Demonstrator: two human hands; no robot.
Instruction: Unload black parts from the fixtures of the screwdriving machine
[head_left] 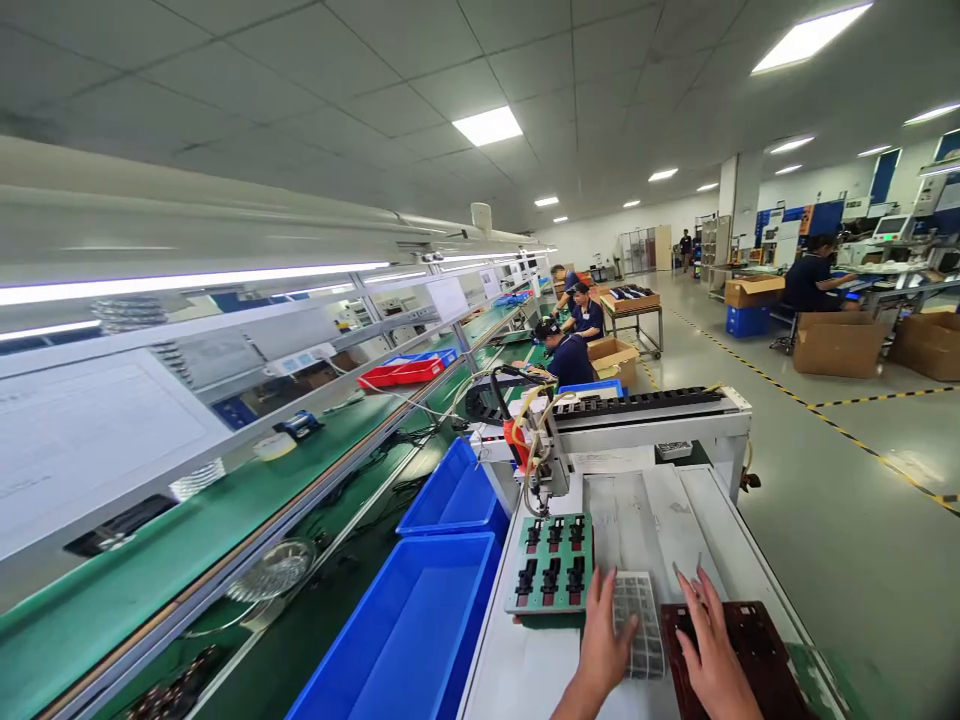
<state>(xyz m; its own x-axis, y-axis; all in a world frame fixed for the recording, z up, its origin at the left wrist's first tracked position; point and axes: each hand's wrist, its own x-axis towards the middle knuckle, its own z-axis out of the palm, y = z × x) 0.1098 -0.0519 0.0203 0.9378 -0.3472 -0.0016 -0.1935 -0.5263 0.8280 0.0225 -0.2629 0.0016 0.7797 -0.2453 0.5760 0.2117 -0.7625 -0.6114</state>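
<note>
My left hand (606, 640) is over the near part of the white machine bed, its fingers apart. Those fingers are between a green fixture plate (541, 602) with several black clamps and a clear gridded tray (643, 625), whose left side the hand partly covers. Over a dark reddish-brown plate (754, 640) hovers or rests my right hand (709, 645), fingers spread; contact is unclear. Thin pale tips show at its fingers, too small to make out. Neither hand visibly grips anything.
A machine head with a red part (517, 445) hangs beyond the fixture, under a crosswise gantry (652, 425). Blue bins (480, 580) stand at the left, beside a green conveyor (247, 510). Several co-workers sit farther along the line. Cardboard boxes (838, 345) stand at the right.
</note>
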